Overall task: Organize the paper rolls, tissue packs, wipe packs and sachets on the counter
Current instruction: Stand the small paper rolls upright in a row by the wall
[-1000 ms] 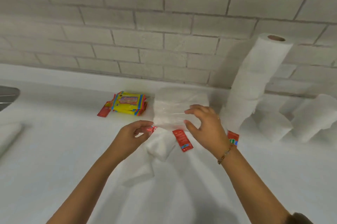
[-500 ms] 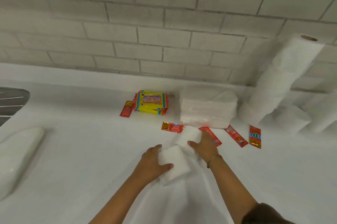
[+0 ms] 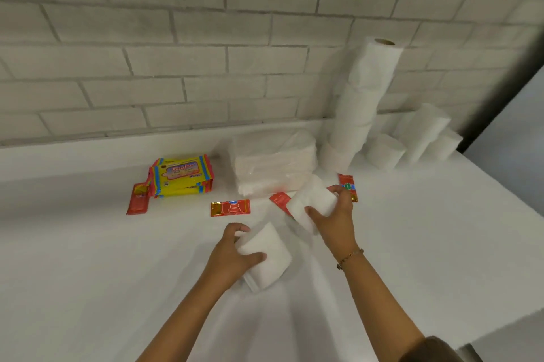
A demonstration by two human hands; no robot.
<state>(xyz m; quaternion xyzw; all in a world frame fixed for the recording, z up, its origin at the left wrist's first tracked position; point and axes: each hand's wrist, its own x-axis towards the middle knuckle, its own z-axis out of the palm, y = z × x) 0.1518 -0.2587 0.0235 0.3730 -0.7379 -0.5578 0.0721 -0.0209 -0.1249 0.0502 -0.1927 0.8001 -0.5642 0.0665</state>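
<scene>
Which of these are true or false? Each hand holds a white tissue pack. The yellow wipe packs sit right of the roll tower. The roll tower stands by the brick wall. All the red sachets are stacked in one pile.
1. True: the left hand and right hand each grip a white tissue pack.
2. False: the yellow wipe packs lie left of the roll tower.
3. True.
4. False: the red sachets lie scattered.

Around the big white tissue stack at the wall lie four red sachets, one pile of yellow wipe packs to its left, two small white tissue packs in front of it, and, to its right, one leaning tower of paper rolls with about four more rolls beyond.
</scene>
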